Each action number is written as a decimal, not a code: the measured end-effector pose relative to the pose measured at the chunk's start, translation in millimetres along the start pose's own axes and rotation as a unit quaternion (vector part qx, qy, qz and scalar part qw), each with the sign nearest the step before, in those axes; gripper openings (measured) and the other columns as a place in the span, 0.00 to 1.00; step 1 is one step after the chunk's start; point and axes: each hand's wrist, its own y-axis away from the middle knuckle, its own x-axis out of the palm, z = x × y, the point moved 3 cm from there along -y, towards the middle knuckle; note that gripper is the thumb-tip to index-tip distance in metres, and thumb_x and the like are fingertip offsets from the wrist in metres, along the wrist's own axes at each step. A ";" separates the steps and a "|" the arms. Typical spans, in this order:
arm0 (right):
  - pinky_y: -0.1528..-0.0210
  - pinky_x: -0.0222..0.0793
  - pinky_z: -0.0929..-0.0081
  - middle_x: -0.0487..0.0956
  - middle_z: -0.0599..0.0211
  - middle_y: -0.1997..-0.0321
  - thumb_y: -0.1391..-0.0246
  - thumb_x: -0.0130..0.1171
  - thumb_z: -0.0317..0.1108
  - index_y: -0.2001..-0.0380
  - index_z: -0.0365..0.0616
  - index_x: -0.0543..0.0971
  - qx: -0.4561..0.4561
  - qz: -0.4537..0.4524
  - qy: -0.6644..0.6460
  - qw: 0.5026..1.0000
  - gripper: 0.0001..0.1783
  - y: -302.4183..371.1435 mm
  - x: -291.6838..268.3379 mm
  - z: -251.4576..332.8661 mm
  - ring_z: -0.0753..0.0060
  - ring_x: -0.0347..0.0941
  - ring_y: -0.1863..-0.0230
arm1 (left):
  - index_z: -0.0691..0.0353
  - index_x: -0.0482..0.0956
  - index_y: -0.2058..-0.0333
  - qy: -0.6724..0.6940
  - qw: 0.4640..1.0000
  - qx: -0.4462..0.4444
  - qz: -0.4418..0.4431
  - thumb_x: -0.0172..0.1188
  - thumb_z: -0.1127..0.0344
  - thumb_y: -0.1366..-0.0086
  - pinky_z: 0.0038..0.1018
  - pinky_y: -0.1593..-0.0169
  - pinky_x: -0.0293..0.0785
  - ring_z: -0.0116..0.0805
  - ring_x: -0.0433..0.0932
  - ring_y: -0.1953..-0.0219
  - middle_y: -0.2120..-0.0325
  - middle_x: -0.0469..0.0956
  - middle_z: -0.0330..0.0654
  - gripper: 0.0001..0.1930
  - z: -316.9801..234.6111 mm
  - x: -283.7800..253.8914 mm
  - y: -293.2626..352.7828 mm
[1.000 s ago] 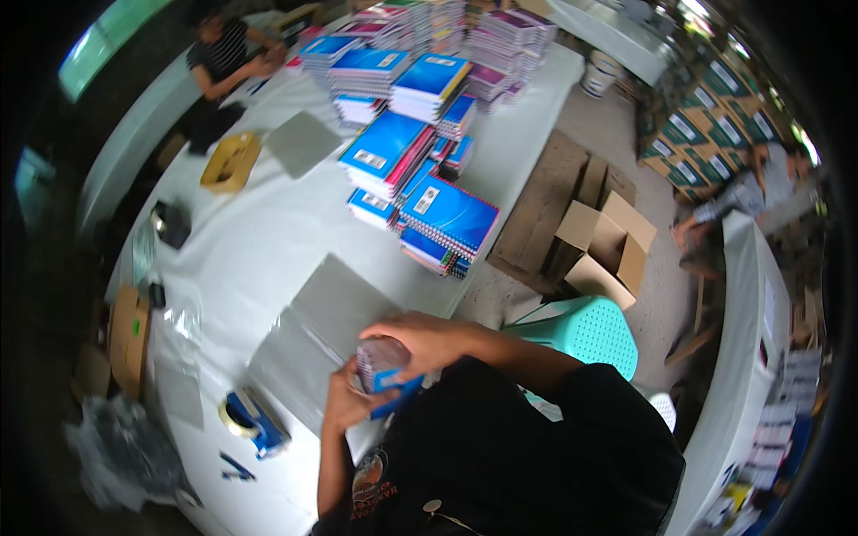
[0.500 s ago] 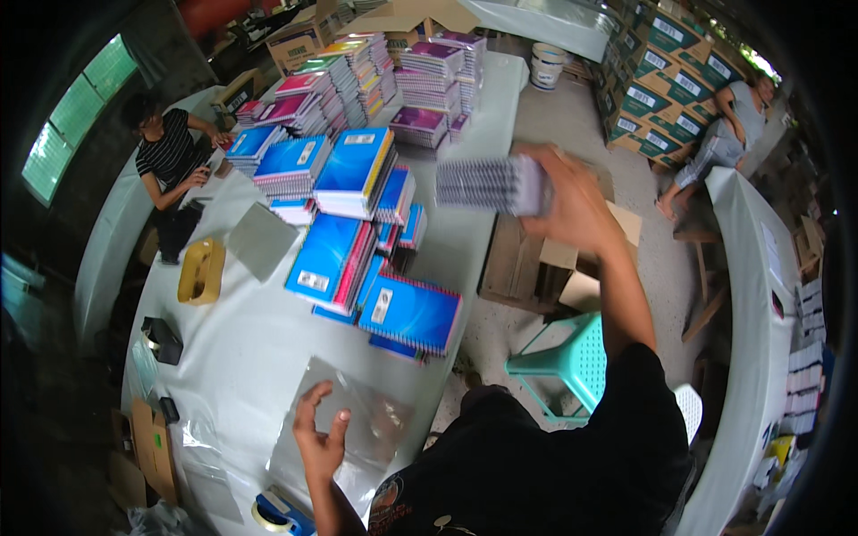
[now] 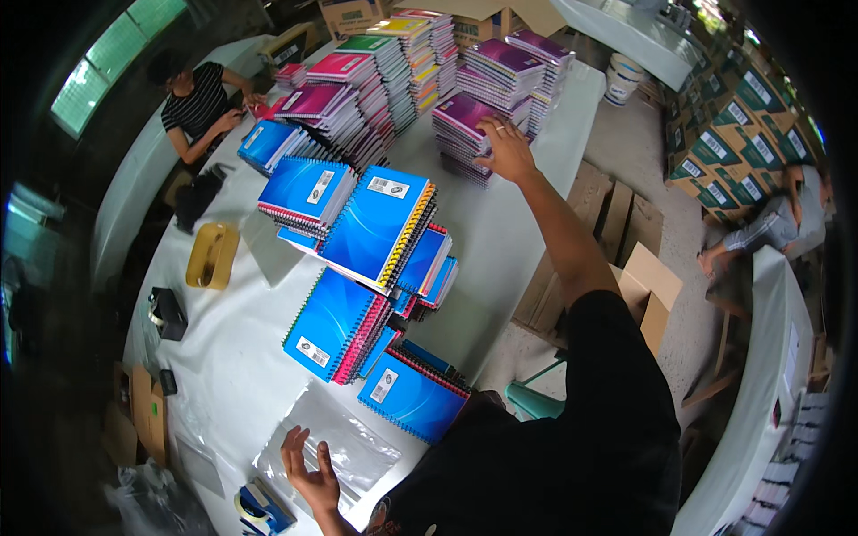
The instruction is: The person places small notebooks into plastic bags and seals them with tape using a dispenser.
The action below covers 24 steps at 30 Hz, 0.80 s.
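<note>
My right hand (image 3: 508, 150) is stretched out to the back of the table, fingers apart at the near right corner of a stack of purple spiral notebooks (image 3: 465, 114). Its fingertips lie along the top edge of that stack, with the thumb lower at its side. Close to me, my left hand (image 3: 311, 469) hovers open and empty by a clear plastic bag (image 3: 357, 449). Piles of blue spiral notebooks (image 3: 380, 214) fill the middle, and another blue notebook pile (image 3: 416, 393) lies near my body.
Tall stacks of coloured notebooks (image 3: 344, 67) line the back. A yellow tray (image 3: 212, 256), a black tape dispenser (image 3: 167, 313) and a blue tape dispenser (image 3: 265, 507) stand at left. A person (image 3: 197, 107) works across the table; another person (image 3: 786, 214) sits near stacked cartons (image 3: 737, 143).
My right hand has moved from above the table's right edge, where it held a bundle of spiral notebooks, to the purple stack and let go. My left hand stays over the bag. The view has shifted.
</note>
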 end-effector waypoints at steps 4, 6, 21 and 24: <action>0.36 0.49 0.54 0.66 0.60 0.43 0.62 0.67 0.43 0.49 0.48 0.65 0.014 0.055 0.024 0.998 0.35 -3.8 -4.0 5.3 0.54 0.60 0.40 | 0.67 0.73 0.55 0.041 0.999 -0.013 -0.005 0.59 0.67 0.41 0.35 0.50 0.67 0.42 0.72 0.52 0.55 0.73 0.49 0.16 2.0 8.4 -15.6; 0.39 0.52 0.54 0.70 0.57 0.47 0.60 0.67 0.44 0.50 0.46 0.66 -0.022 -0.070 0.041 0.996 0.34 3.7 -17.4 4.9 0.52 0.65 0.45 | 0.67 0.67 0.48 0.197 0.976 -0.094 -0.027 0.56 0.65 0.39 0.32 0.52 0.68 0.39 0.72 0.52 0.53 0.72 0.49 0.22 -3.5 23.5 -39.3; 0.54 0.65 0.76 0.72 0.60 0.56 0.48 0.58 0.28 0.48 0.36 0.63 0.159 -0.006 -0.713 0.682 0.25 211.9 -161.6 314.3 0.73 0.69 0.57 | 0.65 0.69 0.53 0.587 0.750 -0.272 0.138 0.63 0.51 0.46 0.30 0.54 0.68 0.35 0.72 0.58 0.61 0.74 0.43 0.28 15.0 70.4 -92.6; 0.51 0.65 0.74 0.72 0.59 0.54 0.49 0.60 0.33 0.44 0.37 0.60 0.314 0.093 -0.743 0.583 0.31 254.9 -150.1 399.8 0.71 0.69 0.54 | 0.67 0.66 0.51 0.659 0.719 -0.208 0.070 0.65 0.55 0.47 0.30 0.52 0.69 0.35 0.73 0.56 0.59 0.74 0.44 0.30 41.2 35.7 -42.9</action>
